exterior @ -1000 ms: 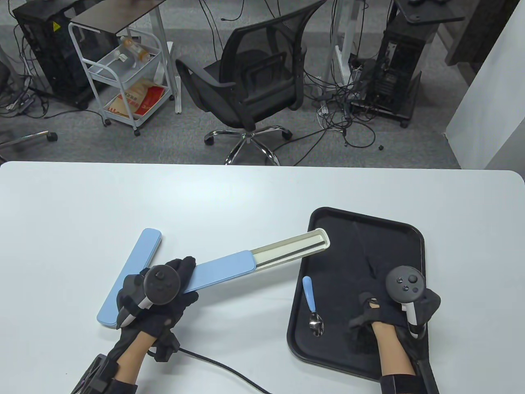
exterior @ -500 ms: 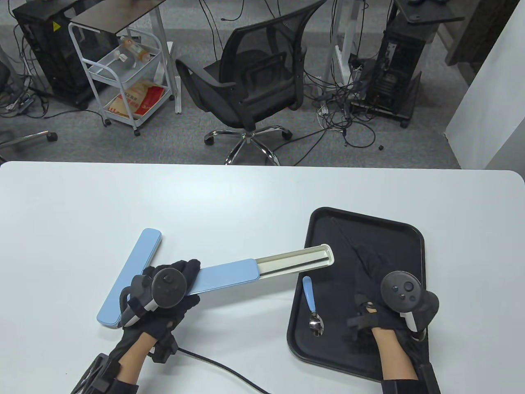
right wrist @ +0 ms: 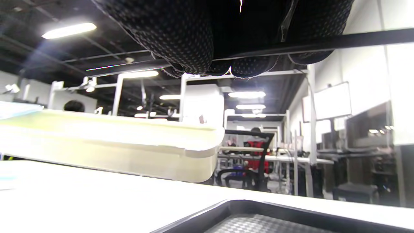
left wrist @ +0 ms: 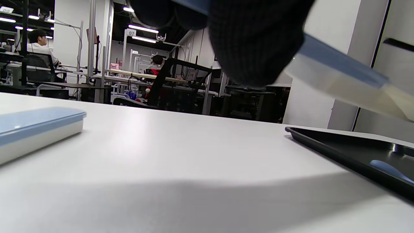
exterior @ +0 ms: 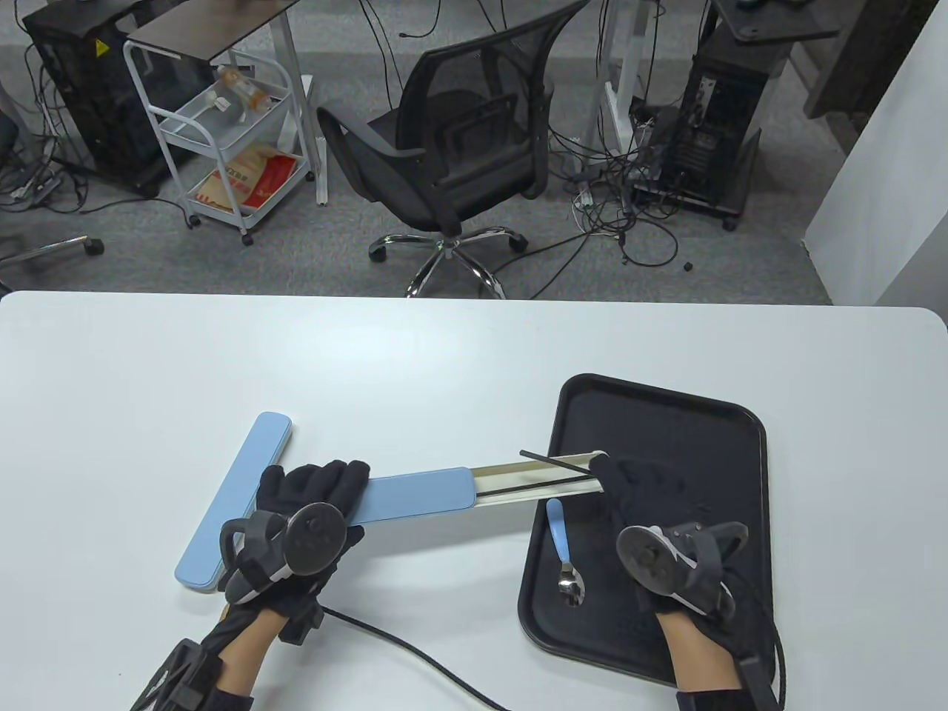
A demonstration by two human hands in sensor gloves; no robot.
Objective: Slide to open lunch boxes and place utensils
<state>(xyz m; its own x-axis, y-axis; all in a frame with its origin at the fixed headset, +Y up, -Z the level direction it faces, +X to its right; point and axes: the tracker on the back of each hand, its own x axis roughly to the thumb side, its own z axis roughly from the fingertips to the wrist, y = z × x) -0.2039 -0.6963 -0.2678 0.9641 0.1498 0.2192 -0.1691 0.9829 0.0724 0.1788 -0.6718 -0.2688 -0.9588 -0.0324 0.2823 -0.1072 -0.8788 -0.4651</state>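
Table view shows us two long pale-blue utensil boxes near the left side of the white table (exterior: 444,348). One closed blue box (exterior: 233,500) lies flat, running from near-left to far. The second, a blue slide-lid box (exterior: 418,498), is held off the surface by our left hand (exterior: 307,511), whose gloved fingers wrap its lidded end. Its cream inner tray (exterior: 537,478) is slid out to the right, with its open end reaching over the left rim of the black rectangular plastic tray (exterior: 748,444).

Our right hand (exterior: 652,518) is over that black tray, at the open end of the box, gripping thin black chopsticks (exterior: 555,461) that lie along the cream channel. In the right wrist view a dark rod passes under our gloved fingers (right wrist: 181,42), which are curled around it; whether it is one stick or a pair, we cannot tell there.

A small metal spoon with a blue handle (exterior: 564,548) lies on the black tray, just near of the open box end, untouched.

We judge the task part done: one box is slid open and the chopsticks are going in, though they seem not fully seated. The spoon is left to place, and the other box has yet to be opened.
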